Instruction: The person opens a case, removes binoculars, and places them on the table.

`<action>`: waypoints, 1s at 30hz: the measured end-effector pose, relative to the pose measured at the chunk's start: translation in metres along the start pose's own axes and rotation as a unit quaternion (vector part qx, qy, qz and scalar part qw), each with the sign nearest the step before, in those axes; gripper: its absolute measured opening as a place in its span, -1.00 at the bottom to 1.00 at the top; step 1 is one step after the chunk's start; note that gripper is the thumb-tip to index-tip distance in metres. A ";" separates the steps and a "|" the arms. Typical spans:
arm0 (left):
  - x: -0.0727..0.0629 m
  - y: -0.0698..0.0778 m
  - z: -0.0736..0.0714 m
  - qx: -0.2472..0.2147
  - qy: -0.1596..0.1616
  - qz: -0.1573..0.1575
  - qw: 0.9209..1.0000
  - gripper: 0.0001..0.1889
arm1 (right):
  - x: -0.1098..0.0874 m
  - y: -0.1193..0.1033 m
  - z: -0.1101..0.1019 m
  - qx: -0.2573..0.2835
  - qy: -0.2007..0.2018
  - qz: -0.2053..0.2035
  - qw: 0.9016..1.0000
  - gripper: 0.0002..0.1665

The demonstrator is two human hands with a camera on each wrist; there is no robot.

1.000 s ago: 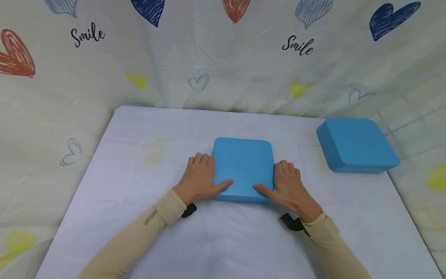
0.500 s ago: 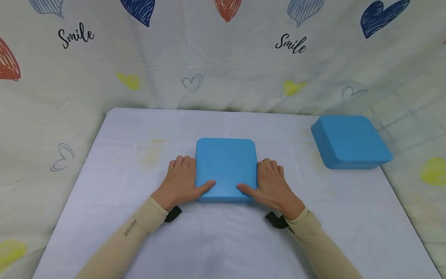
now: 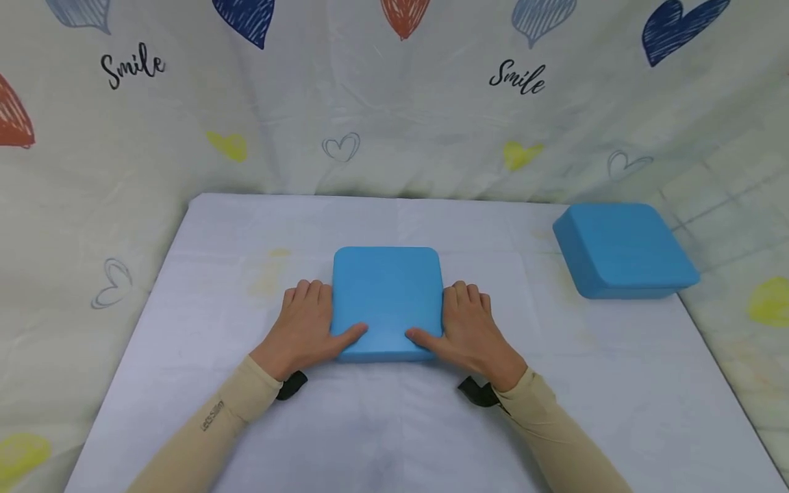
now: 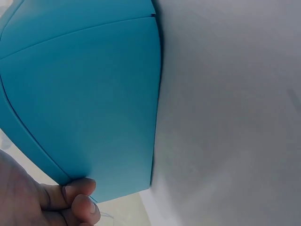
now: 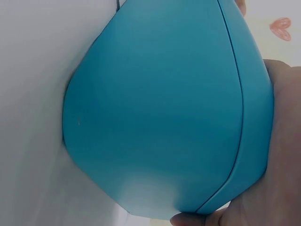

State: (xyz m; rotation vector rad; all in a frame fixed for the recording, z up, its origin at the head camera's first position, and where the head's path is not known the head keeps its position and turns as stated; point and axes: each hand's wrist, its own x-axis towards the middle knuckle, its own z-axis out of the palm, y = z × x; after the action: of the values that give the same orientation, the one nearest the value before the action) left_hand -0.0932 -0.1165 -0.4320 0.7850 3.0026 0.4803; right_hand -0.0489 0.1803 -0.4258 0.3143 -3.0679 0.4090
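A blue box (image 3: 387,294) with a flat, rounded-corner top lies on the white table in the head view. My left hand (image 3: 308,325) holds its left side, the thumb laid on the top near the front. On the opposite side my right hand (image 3: 471,329) grips it the same way, its thumb also on the top. The left wrist view shows curled fingertips (image 4: 81,188) at the box's lid edge and a thin seam running below the lid. In the right wrist view, the box (image 5: 160,113) fills the middle, with fingertips (image 5: 188,219) against its wall.
A second, similar blue box (image 3: 635,246) sits at the table's back right corner, jutting past the right edge. Behind the white table (image 3: 394,431) hangs a pale cloth (image 3: 425,103) printed with hearts and "Smile".
Both hands have moved the box left across the table and slightly nearer, keeping their hold. The second box has stayed in place while the head view shifted a little.
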 end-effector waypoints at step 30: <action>-0.015 -0.034 -0.014 0.004 -0.019 0.009 1.000 -0.24 | 0.009 -0.031 0.012 0.012 0.034 -0.028 0.999 -0.02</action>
State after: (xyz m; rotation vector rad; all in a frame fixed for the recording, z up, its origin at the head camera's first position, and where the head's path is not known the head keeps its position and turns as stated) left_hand -0.0969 -0.1560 -0.4299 0.8138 2.9667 0.4496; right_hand -0.0518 0.1457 -0.4292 0.3793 -2.9824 0.4457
